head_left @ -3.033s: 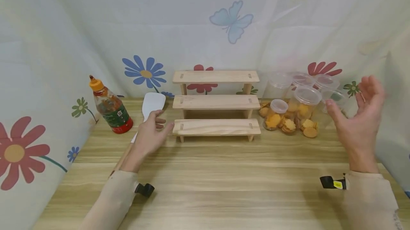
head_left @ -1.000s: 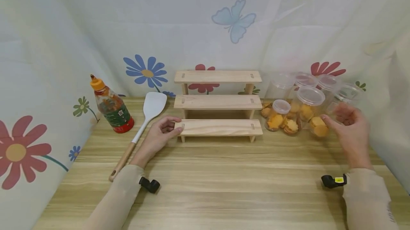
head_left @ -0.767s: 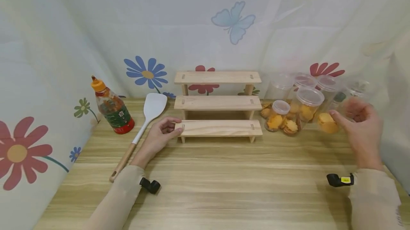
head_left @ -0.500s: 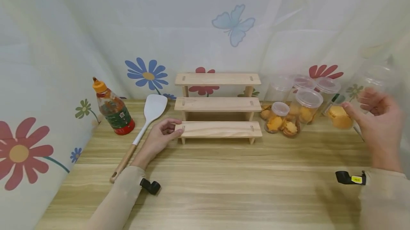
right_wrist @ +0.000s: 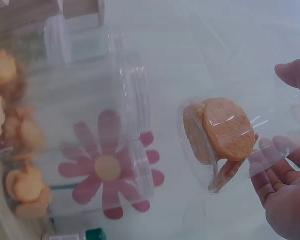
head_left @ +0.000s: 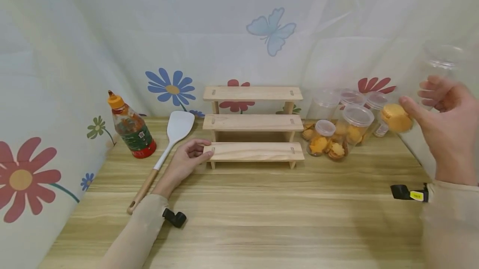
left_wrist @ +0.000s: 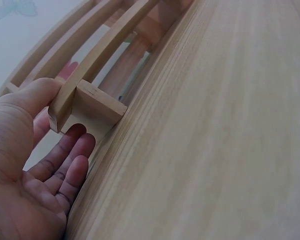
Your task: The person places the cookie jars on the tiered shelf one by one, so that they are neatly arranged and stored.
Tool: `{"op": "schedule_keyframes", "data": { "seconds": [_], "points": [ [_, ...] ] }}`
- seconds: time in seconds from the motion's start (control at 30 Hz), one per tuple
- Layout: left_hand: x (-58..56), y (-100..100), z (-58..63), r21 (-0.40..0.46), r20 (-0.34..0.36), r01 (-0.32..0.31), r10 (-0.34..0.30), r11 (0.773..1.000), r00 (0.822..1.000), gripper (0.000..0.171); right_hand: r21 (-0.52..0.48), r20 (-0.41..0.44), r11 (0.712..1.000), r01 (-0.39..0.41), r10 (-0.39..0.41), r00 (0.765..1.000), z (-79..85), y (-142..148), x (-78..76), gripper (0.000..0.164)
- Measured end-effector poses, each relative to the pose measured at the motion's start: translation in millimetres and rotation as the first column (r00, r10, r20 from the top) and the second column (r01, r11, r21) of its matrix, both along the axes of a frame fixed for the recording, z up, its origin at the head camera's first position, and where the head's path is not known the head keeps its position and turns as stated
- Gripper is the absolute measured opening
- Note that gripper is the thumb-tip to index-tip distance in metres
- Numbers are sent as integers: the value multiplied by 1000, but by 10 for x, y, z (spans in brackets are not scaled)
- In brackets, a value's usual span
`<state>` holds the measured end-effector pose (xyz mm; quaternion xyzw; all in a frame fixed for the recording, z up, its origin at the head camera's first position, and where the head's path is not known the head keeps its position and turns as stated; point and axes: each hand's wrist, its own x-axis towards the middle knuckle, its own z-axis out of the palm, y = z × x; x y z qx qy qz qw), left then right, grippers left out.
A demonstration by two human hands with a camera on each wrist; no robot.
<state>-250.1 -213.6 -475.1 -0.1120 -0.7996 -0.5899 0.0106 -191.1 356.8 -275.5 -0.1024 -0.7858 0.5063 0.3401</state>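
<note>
My left hand (head_left: 187, 161) grips the left end of the lowest board of a three-step wooden stand (head_left: 254, 151). In the left wrist view its thumb (left_wrist: 40, 95) lies against the board's end, with several fingers beneath and beyond. Raised at the right, my right hand (head_left: 450, 123) holds a clear plastic jar (head_left: 443, 55). Round cookies (right_wrist: 227, 130) sit at the bottom of that jar, which hangs tilted above the table. Several more clear jars (head_left: 357, 117) with cookies stand right of the stand, among them a small lidded one (head_left: 324, 127).
A white spatula (head_left: 180, 125) with a wooden handle lies left of the stand. Farther left is a sauce bottle (head_left: 132, 132) with an orange cap. A small green-capped bottle (right_wrist: 95, 235) shows beside the jars. A flowered curtain (head_left: 168, 32) closes off the back.
My left hand has come to the stand's lowest board and taken hold of it. My right hand has grasped the rightmost jar, lifted it and carried it right, away from the other jars.
</note>
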Motion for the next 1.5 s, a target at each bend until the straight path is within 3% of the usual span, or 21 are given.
{"op": "schedule_keyframes", "data": {
  "seconds": [0.1, 0.5, 0.93, 1.17, 1.5],
  "points": [
    [-4, -6, -4, -5, -3, -2, 2, 1000, 1000, 35, -24, -55, 998, -51, 49, 997, 81, -124, -53, 51],
    [8, -20, -1, -10, -8, 10, -10, 1000, 1000, 35, 27, -49, 969, -245, 246, 968, 136, -538, -361, 46],
    [1, -45, -15, -24, -12, -1, 0, 1000, 1000, 36, 110, 67, 930, -349, 344, 937, 158, -1210, -719, 75],
    [-1, -33, -5, -12, -19, 6, -6, 1000, 1000, 36, 95, 40, 880, -466, 464, 885, 237, -1563, -884, 78],
    [-4, -25, -3, -31, -21, 9, -9, 999, 1000, 36, 76, 57, 822, -564, 561, 826, 303, -2071, -1040, 81]
  ]
}}
